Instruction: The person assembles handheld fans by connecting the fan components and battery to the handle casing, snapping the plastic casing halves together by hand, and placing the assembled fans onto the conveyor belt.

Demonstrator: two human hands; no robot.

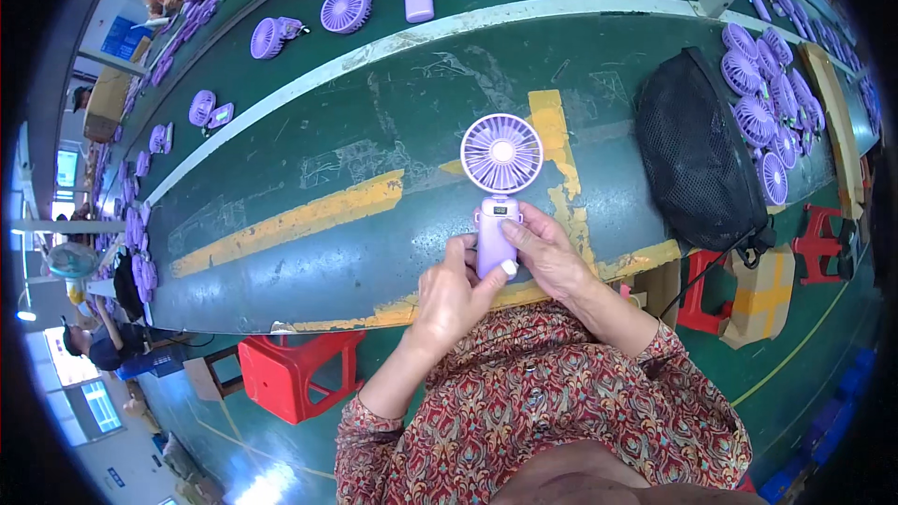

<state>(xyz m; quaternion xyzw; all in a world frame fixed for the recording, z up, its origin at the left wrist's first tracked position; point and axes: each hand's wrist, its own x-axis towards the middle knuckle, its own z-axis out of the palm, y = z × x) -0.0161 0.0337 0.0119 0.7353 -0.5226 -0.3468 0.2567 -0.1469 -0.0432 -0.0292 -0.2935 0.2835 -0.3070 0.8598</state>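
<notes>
A purple handheld fan [501,153] stands upright in front of me, its round grille above the handle and a small dark display on the handle. My left hand [451,292] grips the lower left of the handle, with the thumb across its bottom end. Closed on the right side, my right hand [550,252] lays its thumb on the handle's front just under the display. Both hands are over the near edge of the green worktable [309,224], which carries worn yellow tape strips.
A black mesh bag [697,145] lies to the right, beside a pile of purple fans [767,98]. More fans [346,7] lie past the white divider strip [393,37]. Red stools [290,379] stand below the table edge. Other people [98,341] are at far left.
</notes>
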